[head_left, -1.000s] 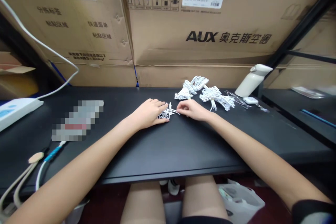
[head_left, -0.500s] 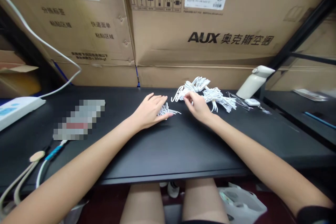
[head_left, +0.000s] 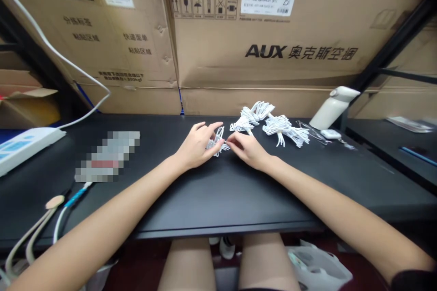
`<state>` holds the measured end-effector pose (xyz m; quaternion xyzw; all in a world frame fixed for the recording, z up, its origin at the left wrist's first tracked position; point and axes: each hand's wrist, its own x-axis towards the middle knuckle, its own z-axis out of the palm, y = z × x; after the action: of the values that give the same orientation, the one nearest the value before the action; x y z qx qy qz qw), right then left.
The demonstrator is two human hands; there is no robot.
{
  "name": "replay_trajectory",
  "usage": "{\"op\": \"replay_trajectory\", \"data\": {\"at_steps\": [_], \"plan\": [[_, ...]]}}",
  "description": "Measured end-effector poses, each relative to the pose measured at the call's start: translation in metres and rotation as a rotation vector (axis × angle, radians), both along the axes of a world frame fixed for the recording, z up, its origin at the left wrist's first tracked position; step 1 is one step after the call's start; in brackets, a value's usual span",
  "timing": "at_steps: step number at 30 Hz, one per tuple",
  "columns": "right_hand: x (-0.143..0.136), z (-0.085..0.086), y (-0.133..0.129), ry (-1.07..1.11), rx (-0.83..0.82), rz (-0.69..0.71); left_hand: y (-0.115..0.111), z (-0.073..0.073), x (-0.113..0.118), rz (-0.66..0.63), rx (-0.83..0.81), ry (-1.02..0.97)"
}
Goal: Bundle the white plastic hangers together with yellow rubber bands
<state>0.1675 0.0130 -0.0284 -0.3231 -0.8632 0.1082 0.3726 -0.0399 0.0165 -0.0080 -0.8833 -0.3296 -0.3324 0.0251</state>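
Observation:
A small bunch of short white cords (head_left: 223, 146) sits in my left hand (head_left: 200, 143). The thumb and fingers curl around it, and a loop of cord rises between thumb and forefinger. Just right of the left thumb tip, my right hand (head_left: 248, 149) is closed in a pinch on the end of a white cord, nearly touching the left thumb. Behind the right hand lies a tied bundle of white cords (head_left: 257, 111). A second tied bundle of white cords (head_left: 287, 129) lies to its right on the black table (head_left: 218, 195).
Large cardboard boxes (head_left: 211, 66) stand along the table's back edge. At the right are a leaning white bottle (head_left: 332, 109), glasses (head_left: 316, 132) and a small white case (head_left: 330, 134). A blurred-out flat object (head_left: 112, 154) with a cable and a power strip (head_left: 30, 145) lie left.
My right hand has moved left from the bundle of cords to the left thumb. A cord loop now shows in my left hand, whose forefinger has lifted. The view has shifted slightly.

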Motion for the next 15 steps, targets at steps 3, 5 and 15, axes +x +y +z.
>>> {"op": "replay_trajectory", "data": {"at_steps": [3,5,15], "plan": [[0.0,-0.001,0.0,0.009,-0.014,0.011,-0.001,0.002,0.001,-0.019,-0.08,-0.022],[-0.001,0.0,0.0,0.02,-0.022,0.0,-0.001,0.003,0.001,-0.019,-0.127,-0.054],[0.006,-0.006,0.012,-0.093,-0.084,-0.16,0.004,0.003,-0.002,0.086,-0.331,-0.187]]}}
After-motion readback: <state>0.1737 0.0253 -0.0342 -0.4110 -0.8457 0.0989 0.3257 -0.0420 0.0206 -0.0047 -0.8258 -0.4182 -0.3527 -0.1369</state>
